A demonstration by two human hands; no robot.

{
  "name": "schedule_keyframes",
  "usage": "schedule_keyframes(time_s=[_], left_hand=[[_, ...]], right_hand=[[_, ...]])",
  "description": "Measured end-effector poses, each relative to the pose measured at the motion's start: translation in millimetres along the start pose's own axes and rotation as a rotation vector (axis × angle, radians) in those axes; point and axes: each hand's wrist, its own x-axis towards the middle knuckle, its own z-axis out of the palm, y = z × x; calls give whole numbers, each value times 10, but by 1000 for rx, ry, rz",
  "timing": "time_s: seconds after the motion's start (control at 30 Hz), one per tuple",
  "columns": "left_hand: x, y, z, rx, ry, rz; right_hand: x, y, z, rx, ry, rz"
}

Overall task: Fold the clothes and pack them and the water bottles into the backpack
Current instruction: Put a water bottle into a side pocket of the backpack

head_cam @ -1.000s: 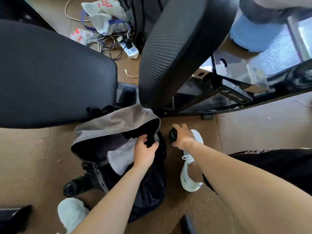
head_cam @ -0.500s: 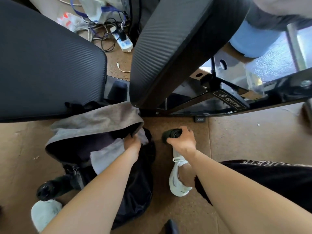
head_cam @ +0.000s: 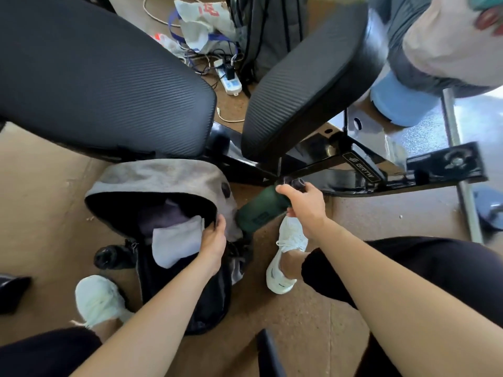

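Two hands work at one grey-and-black fabric backpack (head_cam: 163, 176), which stands on the brown floor (head_cam: 313, 322) at about eight o'clock from the middle of the view, its main compartment gaping upward. Inside, a white folded cloth (head_cam: 177, 243) lies on top at the five o'clock side of the opening. A dark purple garment (head_cam: 163, 213) sits beneath and behind it, toward twelve o'clock.

The left hand (head_cam: 215, 240) grips the rim of the opening at its three o'clock edge, fingers curled over into the compartment. The right hand (head_cam: 304, 205) is closed round the neck end of a dark green cylindrical water bottle (head_cam: 258, 213). The bottle is tilted, cap toward one o'clock and base toward seven o'clock. Its base is just beside the backpack's outer wall at three o'clock, outside the compartment; whether it touches cannot be told.

A black bottle (head_cam: 109, 257) sticks out at the backpack's eight o'clock side, against its wall; whether a pocket holds it cannot be told.

Two white sneakers (head_cam: 95, 297) flank the backpack at seven and four o'clock. Two black mesh office chairs (head_cam: 95, 83) fill the ten to one o'clock part, with a white power strip (head_cam: 230, 81) between them.
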Motion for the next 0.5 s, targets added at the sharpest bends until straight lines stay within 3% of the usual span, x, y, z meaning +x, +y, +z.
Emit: schedule_keyframes(time_s=[0.13, 0.3, 0.5], left_hand=[[-260, -24, -245, -63, -47, 108], [-324, -86, -450, 20, -167, 312], [-298, -161, -461, 62, -235, 320]], right_hand=[[-340, -52, 181, -49, -84, -98], [-548, -197, 447, -229, -154, -239], [-579, -273, 634, -420, -206, -318]])
